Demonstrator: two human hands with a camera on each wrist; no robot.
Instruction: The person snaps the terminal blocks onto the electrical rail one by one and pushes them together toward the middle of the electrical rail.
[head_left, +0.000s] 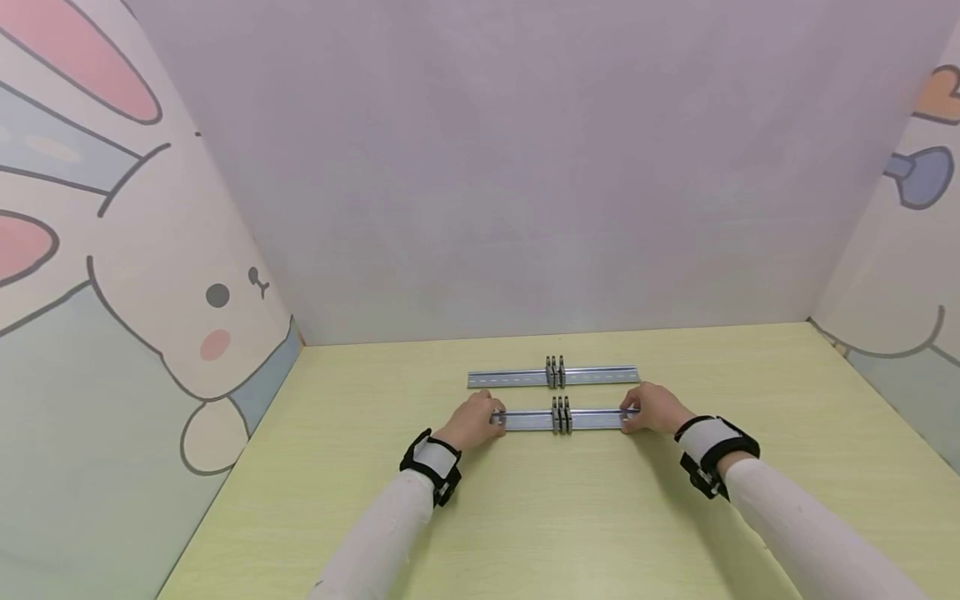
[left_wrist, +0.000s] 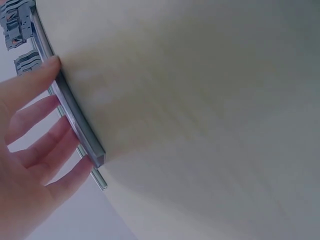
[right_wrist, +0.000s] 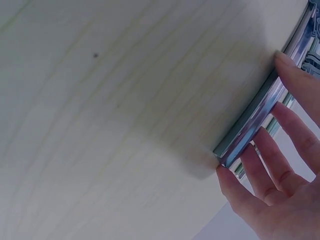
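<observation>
A slotted metal DIN rail (head_left: 527, 420) lies across the table with several grey terminal blocks (head_left: 562, 415) clipped at its middle. My left hand (head_left: 477, 421) grips its left end. At the opposite end my right hand (head_left: 654, 408) holds it the same way. In the left wrist view, the thumb is on the near edge of the rail (left_wrist: 75, 115) and the fingers are on its far side. The right wrist view shows a similar grip on the rail (right_wrist: 255, 115). Just behind it, a second DIN rail (head_left: 510, 379) lies roughly parallel, also carrying several terminal blocks (head_left: 555, 372).
The pale wood-grain table (head_left: 570, 517) runs back to a plain light wall (head_left: 540, 183). A cartoon rabbit panel (head_left: 172, 300) stands along the left side, and another printed panel (head_left: 900, 267) borders the right.
</observation>
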